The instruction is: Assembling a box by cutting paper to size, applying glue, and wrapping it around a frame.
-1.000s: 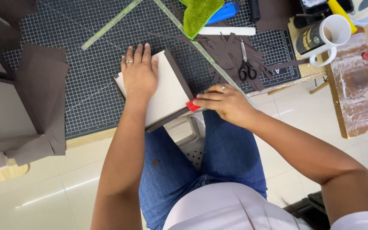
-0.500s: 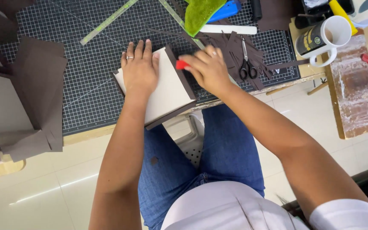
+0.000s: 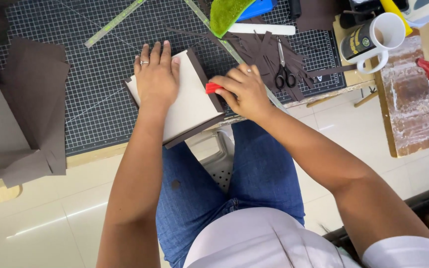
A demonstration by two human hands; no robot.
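A pale cream board [image 3: 190, 101] wrapped in dark brown paper lies tilted on the gridded cutting mat [image 3: 95, 94], its near corner hanging over the table edge. My left hand [image 3: 156, 74] presses flat on the board, fingers together, a ring on one finger. My right hand [image 3: 242, 90] grips a small red tool [image 3: 212, 88] and holds it against the board's right brown edge.
Scissors [image 3: 284, 72] lie on a pile of brown paper scraps [image 3: 261, 49] to the right. A clear green ruler [image 3: 224, 44] runs diagonally behind my right hand. A mug [image 3: 373, 37], a green cloth [image 3: 227, 15] and brown paper sheets [image 3: 35, 109] surround the mat.
My right hand has slid the red tool along the board's right edge, from its near corner up to the far end, then partway back. The left hand stayed pressed on the board.
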